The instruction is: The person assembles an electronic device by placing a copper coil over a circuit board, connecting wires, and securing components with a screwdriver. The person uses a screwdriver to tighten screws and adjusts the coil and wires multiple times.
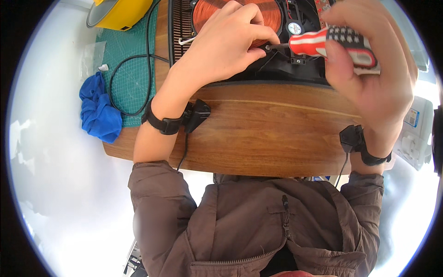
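My right hand (369, 60) grips a screwdriver (308, 45) with a red, white and black handle. Its shaft points left, with the tip at a small screw (268, 47) beside a copper coil (210, 16). Resting over the coil is my left hand (230, 41), fingers bent and thumb and forefinger drawn together near that screw. What lies between those fingertips is hidden. Coil and screw sit inside an open black appliance housing (258, 74), which also holds a small black fan (291, 10) and part of a circuit board (323, 5).
The housing lies on a wooden table (267, 129). To its left are a green cutting mat (134, 83), a black cable (148, 60), a blue cloth (99, 108), a clear plastic bag (92, 60) and a yellow container (122, 14). A pale plastic case (415, 134) stands at the right.
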Available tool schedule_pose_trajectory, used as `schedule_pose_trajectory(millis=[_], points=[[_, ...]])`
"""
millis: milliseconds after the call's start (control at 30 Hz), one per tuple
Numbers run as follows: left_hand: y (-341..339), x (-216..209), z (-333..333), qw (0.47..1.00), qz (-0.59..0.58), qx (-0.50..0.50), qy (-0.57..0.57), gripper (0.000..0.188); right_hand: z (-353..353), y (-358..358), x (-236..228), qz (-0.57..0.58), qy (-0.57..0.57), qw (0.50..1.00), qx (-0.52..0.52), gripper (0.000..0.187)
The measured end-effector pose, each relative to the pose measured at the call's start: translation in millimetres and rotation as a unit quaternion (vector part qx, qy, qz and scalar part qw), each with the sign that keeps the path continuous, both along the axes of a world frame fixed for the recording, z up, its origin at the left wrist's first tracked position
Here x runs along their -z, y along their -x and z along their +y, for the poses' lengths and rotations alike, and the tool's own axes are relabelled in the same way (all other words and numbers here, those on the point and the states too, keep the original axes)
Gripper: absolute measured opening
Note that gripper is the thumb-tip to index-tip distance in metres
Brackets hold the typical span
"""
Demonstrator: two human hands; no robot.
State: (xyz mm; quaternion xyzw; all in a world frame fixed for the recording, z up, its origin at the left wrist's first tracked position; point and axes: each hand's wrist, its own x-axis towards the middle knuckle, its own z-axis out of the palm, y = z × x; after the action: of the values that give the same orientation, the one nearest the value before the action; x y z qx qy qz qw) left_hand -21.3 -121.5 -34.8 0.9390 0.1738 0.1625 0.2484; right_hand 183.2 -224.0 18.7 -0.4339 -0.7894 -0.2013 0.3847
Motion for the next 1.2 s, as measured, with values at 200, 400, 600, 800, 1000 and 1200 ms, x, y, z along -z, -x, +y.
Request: schedule_pose_trajectory(millis=[200,400,600,800,1000,1200], points=[[-2.0,-0.4,6.5,0.999,-0.038,0.021,0.033,0.025,5.4,8.5,-28.8,0.125,0.157,0.979,-0.033,0.027],[-2.0,6.4,7.9,0.999,-0.048,0.008,0.005,0.019,7.8,2.5,-36.9,-0.027,0.167,0.985,-0.021,0.031],[0.1,7.2,6.3,0.997,-0.07,0.009,0.005,0.016,-6.3,0.3,-60.4,-0.109,0.267,0.957,0.011,0.03],[0.1,13.1,7.4,0.997,-0.071,0.003,-0.007,0.016,-5.3,3.3,-74.6,-0.134,0.318,0.938,0.031,0.029],[-3.7,11.1,9.5,0.996,-0.086,0.021,-0.02,0.016,-4.3,5.5,-85.5,-0.147,0.344,0.926,0.052,0.028],[-0.8,18.3,14.9,0.997,-0.074,0.004,-0.032,0.019,-2.8,11.5,-79.1,-0.146,0.35,0.924,0.048,0.028]])
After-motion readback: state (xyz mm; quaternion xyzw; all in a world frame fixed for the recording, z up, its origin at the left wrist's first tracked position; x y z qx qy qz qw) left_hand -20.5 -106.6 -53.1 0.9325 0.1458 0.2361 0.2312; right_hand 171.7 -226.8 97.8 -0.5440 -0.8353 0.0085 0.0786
